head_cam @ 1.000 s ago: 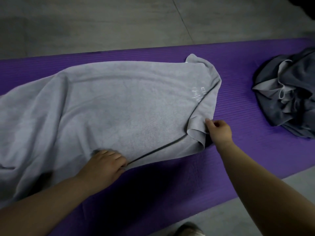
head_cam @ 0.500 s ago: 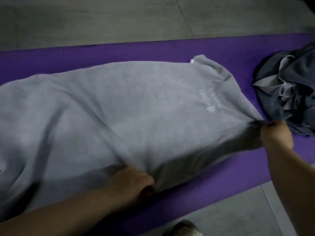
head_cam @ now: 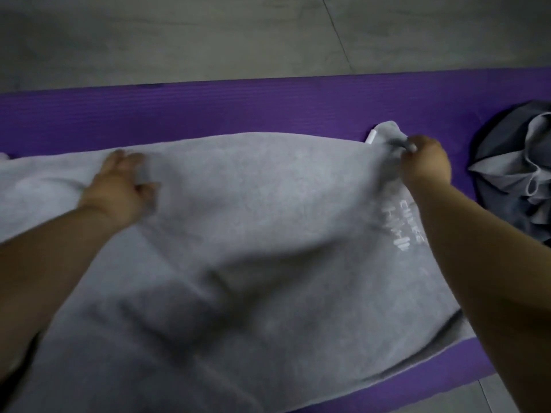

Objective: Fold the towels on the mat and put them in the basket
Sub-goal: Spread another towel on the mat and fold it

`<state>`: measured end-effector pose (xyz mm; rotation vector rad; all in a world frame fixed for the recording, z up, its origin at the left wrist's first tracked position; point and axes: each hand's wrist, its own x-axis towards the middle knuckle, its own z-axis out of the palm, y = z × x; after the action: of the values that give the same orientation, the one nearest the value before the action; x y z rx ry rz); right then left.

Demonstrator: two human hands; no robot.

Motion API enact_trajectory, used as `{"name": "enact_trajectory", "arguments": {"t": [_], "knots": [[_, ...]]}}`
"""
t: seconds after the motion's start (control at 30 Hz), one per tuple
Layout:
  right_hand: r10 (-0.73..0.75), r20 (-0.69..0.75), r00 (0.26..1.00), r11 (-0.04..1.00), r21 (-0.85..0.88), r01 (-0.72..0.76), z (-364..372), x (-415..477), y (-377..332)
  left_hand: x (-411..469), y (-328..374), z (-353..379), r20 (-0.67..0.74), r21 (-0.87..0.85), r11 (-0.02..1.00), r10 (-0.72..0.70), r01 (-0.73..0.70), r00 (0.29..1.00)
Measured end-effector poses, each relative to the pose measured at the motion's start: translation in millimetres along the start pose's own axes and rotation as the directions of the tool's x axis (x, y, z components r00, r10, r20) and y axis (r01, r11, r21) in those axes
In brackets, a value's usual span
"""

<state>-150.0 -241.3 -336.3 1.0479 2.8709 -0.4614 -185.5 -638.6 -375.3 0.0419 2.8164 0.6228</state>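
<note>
A large light grey towel [head_cam: 256,234] with white lettering near its right end lies spread over the purple mat [head_cam: 238,105]. My right hand [head_cam: 425,166] pinches the towel's far right corner, by a small white tag. My left hand [head_cam: 120,186] lies on the towel's far edge at the left, blurred, fingers stretched forward over the cloth; whether it grips the edge is unclear. No basket is in view.
A crumpled heap of dark grey towels [head_cam: 518,171] sits on the mat at the right edge. Grey tiled floor [head_cam: 208,37] lies beyond the mat and at the bottom right corner.
Both hands have moved from the towel's near edge to its far edge. The near edge now lies spread toward me, covering more of the mat.
</note>
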Motion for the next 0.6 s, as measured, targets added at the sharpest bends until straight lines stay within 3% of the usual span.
{"name": "enact_trajectory", "arguments": {"t": [0.1, 0.23, 0.4, 0.5, 0.6], "knots": [[-0.021, 0.06, 0.998, 0.99, 0.142, 0.012, 13, 24, -33, 13, -7, 2, -0.009, 0.009, 0.985, -0.17, 0.17, 0.985], [0.085, 0.138, 0.987, 0.985, 0.139, -0.104, 23, 43, -34, 20, -24, 7, -0.019, -0.125, 0.965, -0.236, 0.232, 0.972], [0.051, 0.03, 0.998, 0.999, 0.018, -0.051, 29, 51, -18, 27, -24, 13, -0.04, 0.1, 0.971, -0.216, 0.219, 0.975], [0.132, -0.185, 0.974, 0.965, 0.247, -0.084, 18, 60, -15, 31, -18, 9, -0.099, 0.149, 0.973, -0.162, 0.176, 0.982], [0.268, -0.238, 0.933, 0.797, 0.599, -0.076, 4, 78, -17, 32, -10, 0, -0.174, -0.003, 0.988, -0.151, 0.153, 0.973]]}}
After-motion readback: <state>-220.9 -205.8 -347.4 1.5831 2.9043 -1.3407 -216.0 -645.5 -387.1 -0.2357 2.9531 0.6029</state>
